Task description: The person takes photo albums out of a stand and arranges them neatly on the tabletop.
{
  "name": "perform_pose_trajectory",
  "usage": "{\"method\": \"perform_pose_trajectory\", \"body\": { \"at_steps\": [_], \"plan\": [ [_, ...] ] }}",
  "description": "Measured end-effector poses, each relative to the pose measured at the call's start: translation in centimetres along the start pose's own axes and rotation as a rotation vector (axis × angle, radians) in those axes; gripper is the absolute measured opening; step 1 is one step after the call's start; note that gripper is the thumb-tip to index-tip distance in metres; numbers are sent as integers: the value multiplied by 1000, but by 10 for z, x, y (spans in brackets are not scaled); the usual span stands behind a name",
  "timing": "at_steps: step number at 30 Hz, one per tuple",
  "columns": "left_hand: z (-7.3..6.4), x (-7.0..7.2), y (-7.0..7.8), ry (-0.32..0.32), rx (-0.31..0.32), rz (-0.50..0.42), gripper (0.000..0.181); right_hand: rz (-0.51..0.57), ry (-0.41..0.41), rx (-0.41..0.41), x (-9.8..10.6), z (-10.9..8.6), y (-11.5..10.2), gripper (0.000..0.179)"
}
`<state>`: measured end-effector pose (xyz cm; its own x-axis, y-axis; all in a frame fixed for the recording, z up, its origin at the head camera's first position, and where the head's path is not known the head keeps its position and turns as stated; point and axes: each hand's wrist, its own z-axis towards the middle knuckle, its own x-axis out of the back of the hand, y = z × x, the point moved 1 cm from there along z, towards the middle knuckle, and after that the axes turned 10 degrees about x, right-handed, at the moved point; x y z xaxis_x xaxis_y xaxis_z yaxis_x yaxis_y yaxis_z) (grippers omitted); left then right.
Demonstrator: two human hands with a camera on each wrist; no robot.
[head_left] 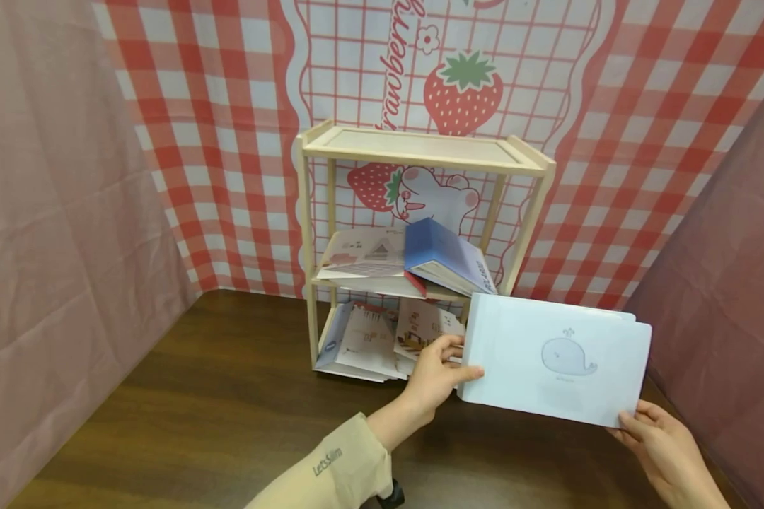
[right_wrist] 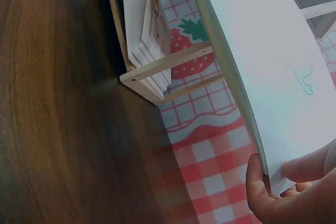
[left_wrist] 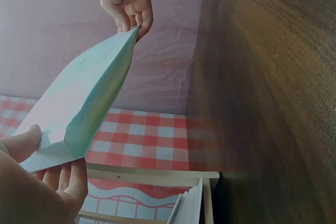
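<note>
A pale blue book (head_left: 516,353) with a small whale drawing on its cover is held up in front of the shelf's lower right corner. My left hand (head_left: 434,375) pinches its left, spine-side edge, thumb on the cover and fingers behind. At its lower right corner, my right hand (head_left: 668,449) grips it between thumb and fingers. The left wrist view shows the book (left_wrist: 79,87) tilted, stretched between both hands. In the right wrist view the right thumb (right_wrist: 310,166) presses on the cover. The book hides part of the shelf's lower right.
A small two-tier wooden shelf (head_left: 537,170) stands at the table's back. Its upper tier bears a blue book (head_left: 442,247) leaning tent-like beside a house-patterned book (head_left: 366,251). Several books (head_left: 369,339) lean on the lower tier. The brown table (head_left: 184,403) extends left; curtains surround it.
</note>
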<state>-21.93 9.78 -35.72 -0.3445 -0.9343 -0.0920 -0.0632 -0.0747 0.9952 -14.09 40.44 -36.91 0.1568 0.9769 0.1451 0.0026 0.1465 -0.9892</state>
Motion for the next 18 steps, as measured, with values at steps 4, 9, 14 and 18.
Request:
{"method": "perform_pose_trajectory", "body": {
  "at_steps": [4, 9, 14, 18],
  "plan": [
    [-1, -3, -4, -2, 18, -10, 45, -76, 7, -45, 2, -1, 2, 51],
    [-2, -7, -10, -2, 41, -39, 41, -124, -3, -116, 5, -2, 4, 58],
    [-1, -12, -15, -11, 35, -45, 38, -168, -30, -119, 9, -3, 8, 57],
    [-2, -15, -19, -2, 44, -41, 40, -170, -44, -129, 14, -2, 12, 58]
  ]
}}
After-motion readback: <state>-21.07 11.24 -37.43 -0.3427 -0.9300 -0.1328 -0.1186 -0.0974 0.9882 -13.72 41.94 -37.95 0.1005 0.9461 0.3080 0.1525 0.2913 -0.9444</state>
